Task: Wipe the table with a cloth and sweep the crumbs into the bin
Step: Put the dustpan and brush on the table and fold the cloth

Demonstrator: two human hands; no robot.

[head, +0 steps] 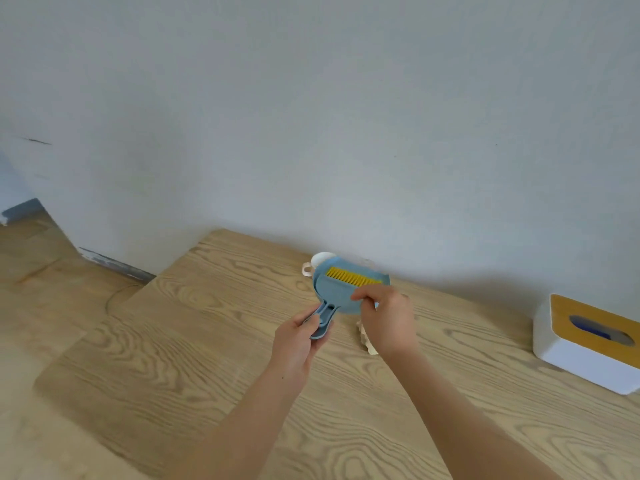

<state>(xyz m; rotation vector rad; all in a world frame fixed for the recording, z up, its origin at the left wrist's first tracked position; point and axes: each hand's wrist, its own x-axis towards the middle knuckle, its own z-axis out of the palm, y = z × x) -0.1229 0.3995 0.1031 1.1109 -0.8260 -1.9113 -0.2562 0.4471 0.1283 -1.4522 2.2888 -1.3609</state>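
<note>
The fingers of the left hand are curling round the blue handle of a dustpan, thumb on top. The right hand is pinching the near right edge of the pan, its forefinger and thumb pressing together on the rim while the other fingers are folding in behind. The pan is being held tilted up above the far middle of the counter, its open face turning toward the camera, and a brush with yellow bristles is sitting nested inside it. Just below the right hand a pale crumpled lump is lying on the wood, mostly hidden; I cannot tell what it is. Behind the pan a white cup is standing close against the wall. Far to the right a white box with a yellow slotted top is resting on the counter, well apart from the hands. The counter is showing light wood with bold wavy grain and a rounded left corner. The wall is plain grey-white, and a wooden floor with a grey skirting board is showing on the left.
</note>
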